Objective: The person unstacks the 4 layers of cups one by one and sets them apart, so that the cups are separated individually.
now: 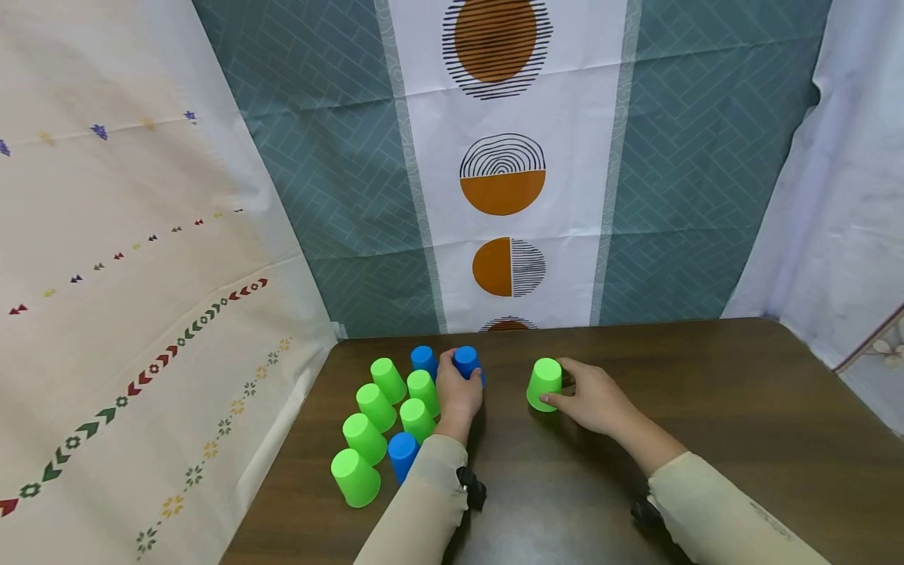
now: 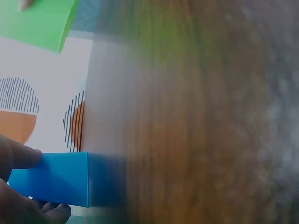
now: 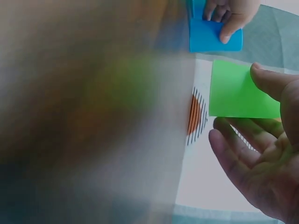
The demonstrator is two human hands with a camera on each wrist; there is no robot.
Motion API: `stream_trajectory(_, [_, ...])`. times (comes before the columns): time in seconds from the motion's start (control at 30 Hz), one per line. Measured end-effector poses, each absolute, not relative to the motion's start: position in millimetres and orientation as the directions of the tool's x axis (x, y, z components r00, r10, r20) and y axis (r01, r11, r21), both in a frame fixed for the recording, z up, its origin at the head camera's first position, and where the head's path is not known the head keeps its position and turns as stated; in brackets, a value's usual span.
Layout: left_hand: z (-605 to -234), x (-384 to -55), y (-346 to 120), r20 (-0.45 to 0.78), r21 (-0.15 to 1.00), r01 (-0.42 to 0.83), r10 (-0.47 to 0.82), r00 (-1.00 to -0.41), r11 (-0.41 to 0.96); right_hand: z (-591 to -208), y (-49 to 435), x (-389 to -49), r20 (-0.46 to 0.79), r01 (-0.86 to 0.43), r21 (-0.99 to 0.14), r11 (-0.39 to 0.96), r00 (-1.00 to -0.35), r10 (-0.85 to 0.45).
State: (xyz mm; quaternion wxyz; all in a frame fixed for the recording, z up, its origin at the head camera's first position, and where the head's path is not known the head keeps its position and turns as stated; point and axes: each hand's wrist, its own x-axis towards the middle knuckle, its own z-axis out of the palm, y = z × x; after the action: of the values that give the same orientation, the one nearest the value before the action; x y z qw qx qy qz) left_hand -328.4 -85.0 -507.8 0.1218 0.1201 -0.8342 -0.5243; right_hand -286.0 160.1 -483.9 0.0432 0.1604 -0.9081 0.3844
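Note:
My left hand (image 1: 459,394) grips an upside-down blue cup (image 1: 467,362) at the right of a cluster of cups. In the left wrist view its thumb and fingers lie on opposite sides of that blue cup (image 2: 56,179). My right hand (image 1: 595,399) holds an upside-down green cup (image 1: 544,383) apart from the cluster, thumb on the near side and fingers behind. The right wrist view has this green cup (image 3: 238,91) between thumb and fingers, with the left hand (image 3: 238,14) and its blue cup beyond. Both cups stand upright on their rims, close over the wooden table (image 1: 565,486).
Left of the left hand stand several upside-down green cups (image 1: 363,438) in slanting rows. Another blue cup (image 1: 424,360) is at the back, and one more blue cup (image 1: 403,453) is near the left sleeve. A patterned cloth (image 1: 501,196) hangs behind the table.

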Motion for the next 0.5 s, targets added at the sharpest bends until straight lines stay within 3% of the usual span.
stream_trajectory(0.5, [-508, -329, -80, 0.09, 0.898, -0.081, -0.362, -0.928, 0.432, -494, 104, -338, 0.183, -0.276, -0.674, 0.685, -0.961, -0.206])
